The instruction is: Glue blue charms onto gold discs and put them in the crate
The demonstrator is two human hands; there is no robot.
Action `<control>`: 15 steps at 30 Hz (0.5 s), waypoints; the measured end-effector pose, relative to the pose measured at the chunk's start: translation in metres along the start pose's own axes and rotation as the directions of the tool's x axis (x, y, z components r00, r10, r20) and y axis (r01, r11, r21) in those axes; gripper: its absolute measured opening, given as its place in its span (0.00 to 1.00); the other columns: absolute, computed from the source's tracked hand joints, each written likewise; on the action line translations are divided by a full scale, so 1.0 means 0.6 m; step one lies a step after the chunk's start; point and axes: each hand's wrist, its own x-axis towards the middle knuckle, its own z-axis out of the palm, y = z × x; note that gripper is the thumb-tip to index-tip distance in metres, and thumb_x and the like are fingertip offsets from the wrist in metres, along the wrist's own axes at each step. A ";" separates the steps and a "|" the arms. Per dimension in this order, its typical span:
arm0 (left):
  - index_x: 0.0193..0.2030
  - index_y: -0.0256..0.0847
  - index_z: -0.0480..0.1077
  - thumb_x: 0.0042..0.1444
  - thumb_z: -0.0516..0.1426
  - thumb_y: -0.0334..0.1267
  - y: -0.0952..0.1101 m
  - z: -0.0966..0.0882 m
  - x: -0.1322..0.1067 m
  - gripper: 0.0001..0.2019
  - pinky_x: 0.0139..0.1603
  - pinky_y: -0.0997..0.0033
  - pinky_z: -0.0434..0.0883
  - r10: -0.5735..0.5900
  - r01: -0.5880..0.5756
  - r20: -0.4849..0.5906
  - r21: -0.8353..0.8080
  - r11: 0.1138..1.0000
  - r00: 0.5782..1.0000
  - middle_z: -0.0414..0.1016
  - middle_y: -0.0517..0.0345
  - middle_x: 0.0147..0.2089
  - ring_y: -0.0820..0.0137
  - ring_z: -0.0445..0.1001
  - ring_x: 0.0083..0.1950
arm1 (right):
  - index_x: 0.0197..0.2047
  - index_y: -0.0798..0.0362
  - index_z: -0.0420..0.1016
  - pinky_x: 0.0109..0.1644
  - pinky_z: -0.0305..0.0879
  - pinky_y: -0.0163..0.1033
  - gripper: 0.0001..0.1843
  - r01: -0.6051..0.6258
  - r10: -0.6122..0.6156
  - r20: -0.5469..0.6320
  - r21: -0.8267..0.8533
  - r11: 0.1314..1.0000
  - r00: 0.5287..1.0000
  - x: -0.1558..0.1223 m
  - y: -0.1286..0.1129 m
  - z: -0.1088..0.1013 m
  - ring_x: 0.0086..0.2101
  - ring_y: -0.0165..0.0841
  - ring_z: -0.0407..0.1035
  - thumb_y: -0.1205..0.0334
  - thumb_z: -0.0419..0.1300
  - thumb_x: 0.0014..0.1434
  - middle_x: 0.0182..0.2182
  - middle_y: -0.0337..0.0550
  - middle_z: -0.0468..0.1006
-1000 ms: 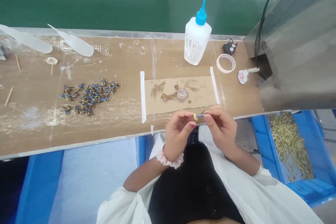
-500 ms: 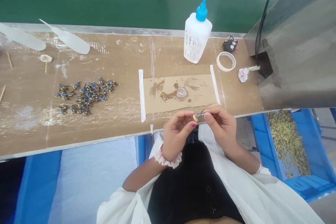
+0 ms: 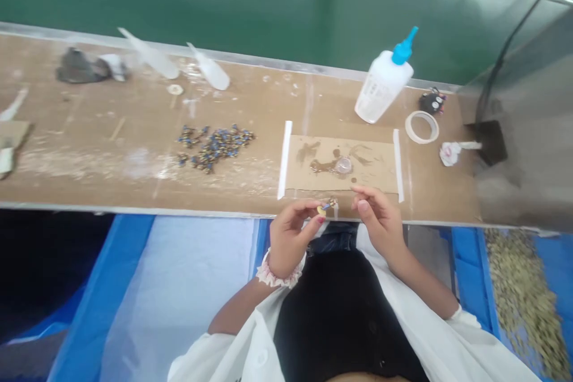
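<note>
My left hand (image 3: 290, 233) pinches a small yellow disc with a blue-and-gold piece (image 3: 324, 208) stuck on it, just over the near edge of the brown table (image 3: 89, 149). A short gap to its right, my right hand (image 3: 376, 218) hovers with loosely bent fingers and nothing in them. Just beyond both hands lies a taped-down cardboard sheet (image 3: 371, 164) with a puddle of glue (image 3: 342, 165). A pile of several blue-and-gold pieces (image 3: 215, 146) lies further left on the table.
A white glue bottle with a blue tip (image 3: 382, 86), a tape roll (image 3: 421, 126), a small black figure (image 3: 432, 101) and crumpled tissue (image 3: 449, 153) sit at the right. A metal machine (image 3: 528, 131) stands beyond; a blue crate of beige pieces (image 3: 523, 292) below it.
My right hand has let go of the small piece and drawn away to the right; my left hand keeps it. The view has swung left, showing more of the table's left end.
</note>
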 end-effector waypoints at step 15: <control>0.40 0.34 0.71 0.63 0.57 0.42 -0.228 -0.374 -0.053 0.11 0.31 0.72 0.73 -0.373 0.486 -0.855 -0.169 0.857 0.360 0.75 0.57 0.35 0.74 0.73 0.31 | 0.42 0.52 0.78 0.30 0.71 0.36 0.17 -0.084 0.122 0.266 -0.147 0.985 0.956 0.010 0.015 0.071 0.28 0.33 0.72 0.47 0.62 0.58 0.31 0.44 0.78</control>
